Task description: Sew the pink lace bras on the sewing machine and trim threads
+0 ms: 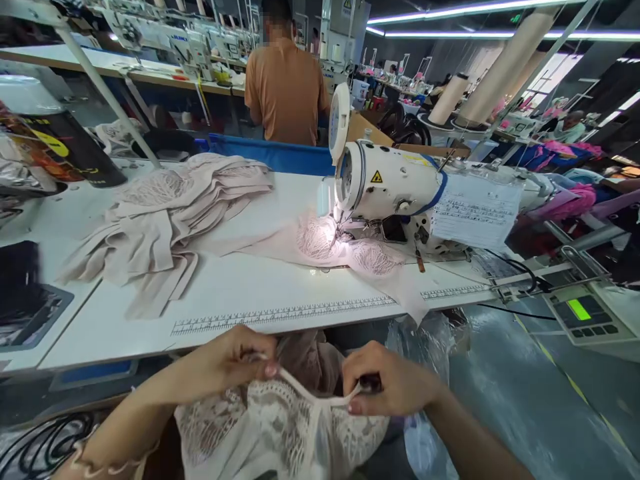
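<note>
Over my lap, below the table's front edge, hangs a cream lace garment [280, 427] with a narrow edge band. My left hand [235, 363] pinches one end of this band. Closed on the band's other end is my right hand [390, 381], so the strip spans between both hands with a slight sag. Behind it, a darker beige cloth [313, 357] shows partly. On the table, a pale pink lace piece [375, 259] lies under the lit needle area of a white sewing machine [390, 180], one tip hanging over the front edge.
A pile of beige lace pieces [200, 193] lies on the table's left. A printed ruler [300, 312] runs along the front edge. A dark canister [70, 140] stands far left; a control box [590, 310] sits at right. A person in a brown shirt [287, 90] is beyond the table.
</note>
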### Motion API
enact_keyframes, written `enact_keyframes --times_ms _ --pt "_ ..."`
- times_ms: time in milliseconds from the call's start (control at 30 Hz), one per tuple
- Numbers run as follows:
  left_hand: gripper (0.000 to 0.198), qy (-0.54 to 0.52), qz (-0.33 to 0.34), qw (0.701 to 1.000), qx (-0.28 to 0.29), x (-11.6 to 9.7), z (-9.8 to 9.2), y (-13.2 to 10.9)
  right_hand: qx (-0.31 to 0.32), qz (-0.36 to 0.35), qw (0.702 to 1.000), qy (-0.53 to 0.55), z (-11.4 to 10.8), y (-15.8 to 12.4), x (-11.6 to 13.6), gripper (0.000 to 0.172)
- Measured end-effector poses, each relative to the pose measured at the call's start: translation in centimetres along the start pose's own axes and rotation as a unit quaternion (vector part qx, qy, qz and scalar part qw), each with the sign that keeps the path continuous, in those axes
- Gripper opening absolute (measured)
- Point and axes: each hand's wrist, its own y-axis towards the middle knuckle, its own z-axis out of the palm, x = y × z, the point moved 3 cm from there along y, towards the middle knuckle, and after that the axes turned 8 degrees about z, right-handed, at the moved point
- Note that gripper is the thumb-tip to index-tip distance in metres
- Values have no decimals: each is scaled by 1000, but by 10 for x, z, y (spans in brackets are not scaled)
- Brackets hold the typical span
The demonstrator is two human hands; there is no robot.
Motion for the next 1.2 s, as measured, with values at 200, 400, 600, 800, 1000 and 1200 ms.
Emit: enact_keyframes --times_ms 200,400,600,800,1000,1200 --pt "49 -439 -42 868 -230 36 36 5 -52 87 970 219 4 11 -31 55" --pt "54 -521 6 812 -263 42 57 8 -101 96 905 401 17 18 -45 63" --pt "61 -546 32 796 -260 38 63 5 -66 54 902 422 18 23 -47 63" --pt "58 -548 37 795 -258 35 67 1 -68 37 908 412 17 21 -45 63" --pt "56 -537 51 805 -249 38 68 0 -67 27 916 394 18 19 -43 62" --pt "56 -535 45 804 -257 36 68 -1 -73 23 929 361 12 12 -36 62"
